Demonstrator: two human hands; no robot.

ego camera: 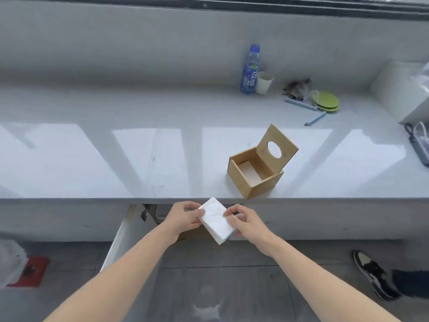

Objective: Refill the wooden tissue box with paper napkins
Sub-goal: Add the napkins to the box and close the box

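The wooden tissue box (246, 182) stands near the front edge of the grey counter, right of centre. Its hinged lid (277, 138), with an oval hole, is tipped up and back. A few white napkins lie low inside the box. Below the counter edge, both hands hold a stack of white paper napkins (217, 223). My left hand (183, 219) grips its left side and my right hand (246, 223) grips its right side. The stack is tilted, one corner pointing toward the counter.
A drawer (118, 238) under the counter (92, 163) stands pulled open beneath my hands. At the back of the counter are a blue bottle (249, 70), a paper cup (264, 82), green lids (325, 101) and pens. A person's black shoe (371, 275) is on the floor at right.
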